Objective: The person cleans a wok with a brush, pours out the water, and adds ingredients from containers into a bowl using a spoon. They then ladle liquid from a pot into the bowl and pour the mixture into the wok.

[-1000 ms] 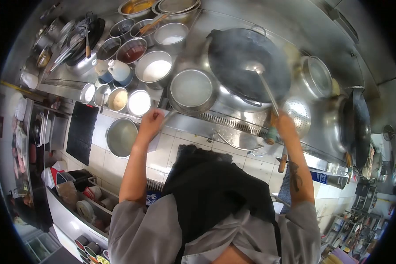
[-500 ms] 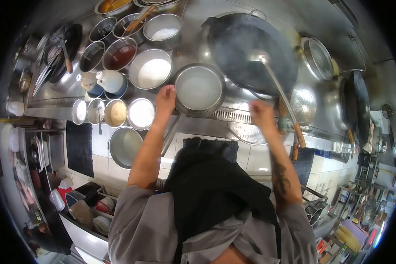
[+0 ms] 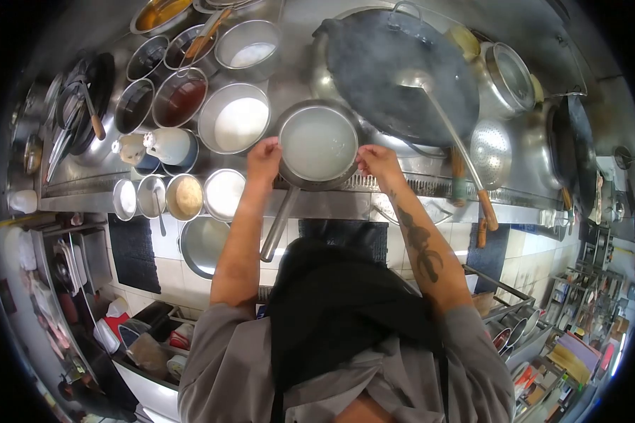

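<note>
A round metal bowl (image 3: pixel 298 171) of cloudy, pale liquid sits inside a darker handled pan (image 3: pixel 281 224) at the counter's front edge. The pan's handle points down toward my apron. My left hand (image 3: pixel 264 158) pinches the bowl's left rim, fingers closed. On the opposite side, my right hand (image 3: pixel 379 161) has its thumb and fingers closed at the right rim. Behind them stands a large dark wok (image 3: pixel 381 84) giving off steam. A long wooden-handled ladle (image 3: pixel 450 123) rests across it, its handle over the counter edge.
Left of the bowl are a pot of white contents (image 3: pixel 208 127), a pot of reddish-brown liquid (image 3: pixel 166 116) and small seasoning tubs (image 3: pixel 185 197). A perforated skimmer (image 3: pixel 491 151) lies right of the wok. Below the tubs is a round pot (image 3: pixel 204 243).
My right hand has moved left from beside the ladle handle to the bowl's right rim. My left hand stays at the left rim. The view has shifted slightly.
</note>
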The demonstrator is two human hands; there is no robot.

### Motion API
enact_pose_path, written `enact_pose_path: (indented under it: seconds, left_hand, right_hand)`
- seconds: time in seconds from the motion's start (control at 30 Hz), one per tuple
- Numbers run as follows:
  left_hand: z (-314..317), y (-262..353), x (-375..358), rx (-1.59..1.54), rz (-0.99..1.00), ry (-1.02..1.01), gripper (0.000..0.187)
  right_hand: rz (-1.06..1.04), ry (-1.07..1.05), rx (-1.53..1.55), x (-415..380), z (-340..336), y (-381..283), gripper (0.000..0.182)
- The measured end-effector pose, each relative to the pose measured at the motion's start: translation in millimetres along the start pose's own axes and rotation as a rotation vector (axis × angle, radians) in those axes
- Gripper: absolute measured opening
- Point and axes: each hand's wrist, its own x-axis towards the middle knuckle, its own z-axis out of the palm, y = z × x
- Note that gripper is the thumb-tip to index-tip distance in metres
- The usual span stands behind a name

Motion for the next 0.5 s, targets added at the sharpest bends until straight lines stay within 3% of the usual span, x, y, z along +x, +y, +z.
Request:
enact_pose_path:
  seconds: [0.07,0.27,0.5]
  left_hand:
    - [-0.5,10.7,-0.9,-0.033,-0.072,-0.058,0.025]
    - [-8.4,20.1,-0.1,-0.053,-0.023,-0.207,0.019]
    - [-7.1,20.5,-3.2,-0.040,-0.031,-0.213,0.018]
  right_hand:
    - [0.024,0.006,0.023,1.8,-0.1,-0.3,0.020]
    - [0.065,0.028,0.088,5.2,3.2,-0.5,0.016]
    - [0.039,0.021,0.127,-0.3,3.6,-1.1,0.013]
